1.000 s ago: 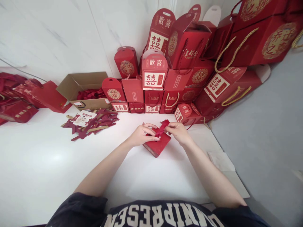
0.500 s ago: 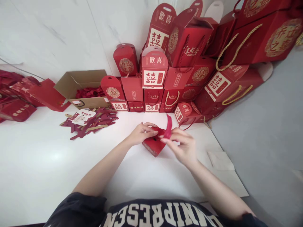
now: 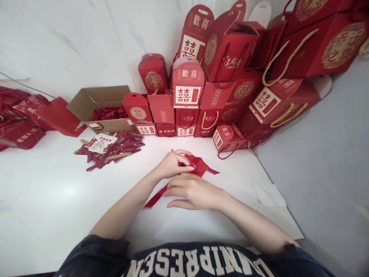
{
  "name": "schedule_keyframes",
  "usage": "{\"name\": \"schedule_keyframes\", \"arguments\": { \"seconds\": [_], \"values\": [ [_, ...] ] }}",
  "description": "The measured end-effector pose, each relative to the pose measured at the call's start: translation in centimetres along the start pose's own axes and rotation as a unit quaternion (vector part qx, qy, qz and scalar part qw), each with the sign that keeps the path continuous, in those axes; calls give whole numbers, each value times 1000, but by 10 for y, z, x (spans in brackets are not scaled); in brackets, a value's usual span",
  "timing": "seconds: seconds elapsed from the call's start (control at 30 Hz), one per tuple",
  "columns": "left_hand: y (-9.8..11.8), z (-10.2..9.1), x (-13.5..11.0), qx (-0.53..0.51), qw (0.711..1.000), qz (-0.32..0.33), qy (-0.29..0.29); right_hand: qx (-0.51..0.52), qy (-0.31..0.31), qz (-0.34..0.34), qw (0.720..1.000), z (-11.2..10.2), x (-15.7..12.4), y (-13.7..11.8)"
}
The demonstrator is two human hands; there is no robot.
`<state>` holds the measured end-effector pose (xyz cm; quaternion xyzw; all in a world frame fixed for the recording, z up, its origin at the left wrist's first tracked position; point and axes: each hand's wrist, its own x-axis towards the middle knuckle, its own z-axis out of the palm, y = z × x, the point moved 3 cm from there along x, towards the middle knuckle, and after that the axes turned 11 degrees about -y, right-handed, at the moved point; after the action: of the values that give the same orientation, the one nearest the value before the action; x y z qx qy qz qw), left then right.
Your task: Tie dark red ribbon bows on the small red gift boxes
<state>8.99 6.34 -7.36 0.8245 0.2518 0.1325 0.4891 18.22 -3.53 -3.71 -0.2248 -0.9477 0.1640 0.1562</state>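
A small red gift box [image 3: 201, 164] lies on the white table [image 3: 57, 200] in front of me. My left hand [image 3: 173, 164] rests on its top, fingers pinched on a red ribbon [image 3: 155, 198] at the box. That ribbon runs down to the left under my right hand [image 3: 194, 192] and also sticks out to the right of the box. My right hand lies in front of the box with its fingers curled together over the ribbon, hiding most of the box.
A stack of red gift boxes and bags [image 3: 230, 84] lines the back and right. An open cardboard box [image 3: 98, 105] holds red ribbons at the back left. Loose red tags and cards [image 3: 111, 148] lie beside it. Flat red bags [image 3: 25, 119] lie far left. White paper [image 3: 269, 194] lies right.
My right hand has swung from the right of the box to in front of it, drawing the ribbon across toward the lower left. My left hand stayed on the box.
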Motion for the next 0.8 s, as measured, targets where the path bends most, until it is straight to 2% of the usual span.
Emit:
{"name": "schedule_keyframes", "arguments": {
  "seconds": [0.07, 0.13, 0.17, 0.2, 0.23, 0.37, 0.5, 0.53, 0.67, 0.73, 0.8],
  "values": [
    [-3, 0, 0, -5, 1000, 20, -9, 101, 59, 43, 992, -22, -11, 15],
    [-5, -1, -1, -11, 999, 36, -18, 127, 124, 151, 973, -36, -25, 41],
    [-5, -2, -1, -16, 999, 42, -20, 127, 135, 196, 963, -38, -32, 56],
    [-5, -3, -2, -22, 999, 44, -21, 137, 131, 223, 956, -38, -37, 70],
    [-5, -3, -2, -26, 998, 45, -23, 162, 100, 234, 953, -34, -41, 82],
    [-4, -4, -2, -29, 998, 50, -30, 316, 29, 195, 928, -17, -46, 109],
    [-3, -4, -2, -22, 998, 48, -35, 405, 24, 141, 903, -11, -42, 108],
    [-4, -5, -1, -23, 998, 45, -36, 410, 48, 138, 900, -11, -42, 107],
    [-8, -7, 0, -37, 998, 17, -50, 353, 206, 184, 894, -16, -54, 101],
    [-10, -8, 0, -45, 997, 15, -66, 311, 210, 171, 911, -18, -61, 89],
    [-10, -9, 1, -54, 995, 28, -80, 247, 168, 120, 947, -20, -66, 72]
  ]
}}
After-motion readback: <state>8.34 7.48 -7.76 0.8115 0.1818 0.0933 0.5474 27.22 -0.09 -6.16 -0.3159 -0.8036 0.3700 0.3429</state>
